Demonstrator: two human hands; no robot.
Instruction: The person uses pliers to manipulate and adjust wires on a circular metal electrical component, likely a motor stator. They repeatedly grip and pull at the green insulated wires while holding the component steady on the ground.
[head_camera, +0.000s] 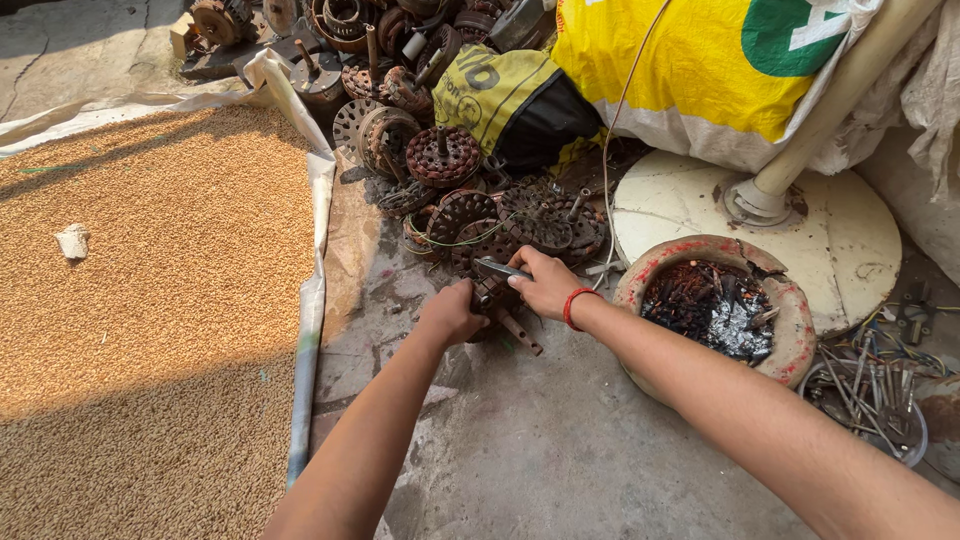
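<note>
Grain (150, 300): lay spread on a sheet, left side of the floor.
Clay bowl (790, 330): sat right, holding burnt bits.
Yellow sack (690, 70): leaned at the top.

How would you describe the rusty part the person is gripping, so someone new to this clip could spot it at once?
Start at the heap of rusty motor rotors below the yellow sack. At its near edge, on the concrete floor left of the red-rimmed clay pot, lies one rusty rotor. Unlike its neighbours, it is clasped between the left hand and right hand, the right pressing a grey metal tool against it.
</note>
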